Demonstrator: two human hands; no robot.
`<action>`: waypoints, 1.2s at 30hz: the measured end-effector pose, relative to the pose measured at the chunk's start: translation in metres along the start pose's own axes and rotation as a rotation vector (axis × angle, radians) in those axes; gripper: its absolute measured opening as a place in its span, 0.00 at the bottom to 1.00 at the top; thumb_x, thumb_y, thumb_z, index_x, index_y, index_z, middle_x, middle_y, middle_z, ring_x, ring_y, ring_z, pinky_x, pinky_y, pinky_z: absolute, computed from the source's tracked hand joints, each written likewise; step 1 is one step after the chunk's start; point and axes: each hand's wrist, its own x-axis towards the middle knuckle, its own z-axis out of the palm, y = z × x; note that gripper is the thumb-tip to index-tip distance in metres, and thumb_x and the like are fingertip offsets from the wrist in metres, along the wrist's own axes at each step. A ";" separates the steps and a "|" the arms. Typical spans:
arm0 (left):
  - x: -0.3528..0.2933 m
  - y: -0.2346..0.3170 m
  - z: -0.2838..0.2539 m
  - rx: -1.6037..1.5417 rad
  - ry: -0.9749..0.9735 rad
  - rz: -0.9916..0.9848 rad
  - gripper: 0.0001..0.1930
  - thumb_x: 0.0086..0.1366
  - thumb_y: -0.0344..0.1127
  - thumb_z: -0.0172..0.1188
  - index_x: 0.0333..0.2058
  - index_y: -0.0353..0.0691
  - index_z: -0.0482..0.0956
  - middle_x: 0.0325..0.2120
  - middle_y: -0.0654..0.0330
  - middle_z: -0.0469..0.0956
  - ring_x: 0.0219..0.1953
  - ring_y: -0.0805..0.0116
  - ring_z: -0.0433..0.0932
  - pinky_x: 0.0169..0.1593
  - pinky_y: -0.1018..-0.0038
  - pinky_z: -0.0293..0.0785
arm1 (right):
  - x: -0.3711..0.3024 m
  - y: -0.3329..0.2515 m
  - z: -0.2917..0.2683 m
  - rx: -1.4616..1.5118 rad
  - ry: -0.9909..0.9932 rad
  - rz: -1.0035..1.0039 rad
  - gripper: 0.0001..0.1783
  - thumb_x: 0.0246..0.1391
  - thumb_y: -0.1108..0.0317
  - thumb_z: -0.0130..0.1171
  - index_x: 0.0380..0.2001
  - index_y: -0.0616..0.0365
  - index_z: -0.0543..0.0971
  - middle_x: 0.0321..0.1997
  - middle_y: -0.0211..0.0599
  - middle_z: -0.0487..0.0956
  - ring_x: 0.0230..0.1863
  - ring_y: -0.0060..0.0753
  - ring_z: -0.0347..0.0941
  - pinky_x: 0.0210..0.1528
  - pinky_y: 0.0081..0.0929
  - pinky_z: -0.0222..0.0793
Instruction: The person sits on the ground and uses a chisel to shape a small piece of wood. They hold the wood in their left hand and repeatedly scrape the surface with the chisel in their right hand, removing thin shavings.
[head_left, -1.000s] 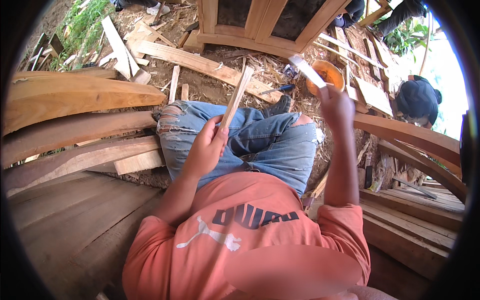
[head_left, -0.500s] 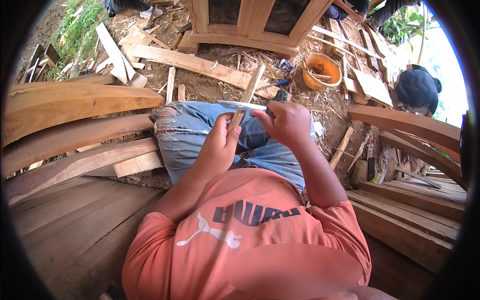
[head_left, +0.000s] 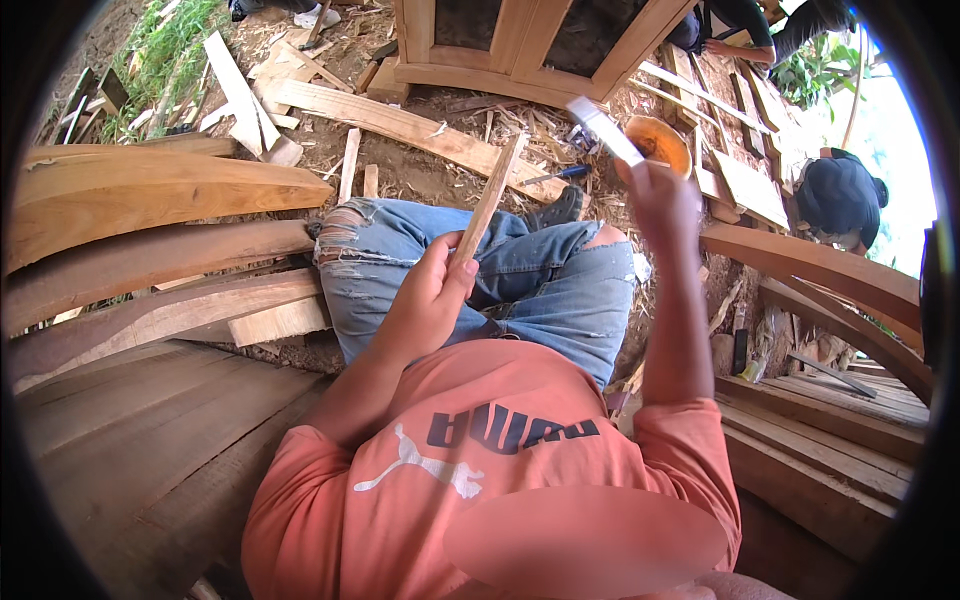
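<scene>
My left hand (head_left: 436, 292) grips the lower end of a narrow wooden stick (head_left: 492, 192), which slants up and away over my lap. Raised at the right, my right hand (head_left: 664, 203) is closed round a broad-bladed knife (head_left: 606, 132); its handle is hidden in the fist. The pale, flat blade points up and left, apart from the stick, and is slightly smeared by motion. Behind this hand stands an orange bucket (head_left: 672, 143), partly covered by it. A blue-handled screwdriver (head_left: 572, 172) lies on the ground beyond my crossed legs.
Curved timber beams (head_left: 160, 195) flank me at the left, others at the right. Ahead are a framed wooden panel (head_left: 500, 75), a long plank (head_left: 400, 125) and scattered shavings. A person in dark clothes (head_left: 842, 195) bends at the far right; other people's limbs show at the top.
My right hand has lifted the knife off the stick and swung it up and to the right. The left hand still holds the stick in nearly the same place.
</scene>
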 end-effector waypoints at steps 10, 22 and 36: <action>0.002 -0.015 0.015 0.230 0.001 0.121 0.18 0.80 0.34 0.49 0.62 0.31 0.67 0.33 0.68 0.70 0.32 0.82 0.63 0.38 0.80 0.64 | -0.063 -0.053 0.030 -0.039 -0.144 -0.361 0.32 0.59 0.35 0.61 0.17 0.52 0.77 0.18 0.39 0.77 0.22 0.48 0.78 0.26 0.48 0.71; -0.017 -0.012 0.008 0.190 0.010 0.033 0.21 0.80 0.37 0.50 0.65 0.35 0.65 0.33 0.65 0.72 0.30 0.79 0.70 0.33 0.79 0.70 | 0.046 0.075 -0.010 -0.162 -0.012 0.325 0.40 0.70 0.31 0.37 0.41 0.52 0.88 0.35 0.48 0.87 0.43 0.51 0.85 0.50 0.48 0.76; -0.004 -0.008 0.018 0.213 -0.010 0.168 0.19 0.81 0.34 0.48 0.64 0.32 0.64 0.36 0.64 0.73 0.36 0.80 0.67 0.43 0.78 0.68 | -0.069 -0.040 0.044 0.074 0.075 -0.527 0.32 0.58 0.36 0.64 0.16 0.53 0.74 0.15 0.39 0.73 0.18 0.50 0.73 0.21 0.44 0.65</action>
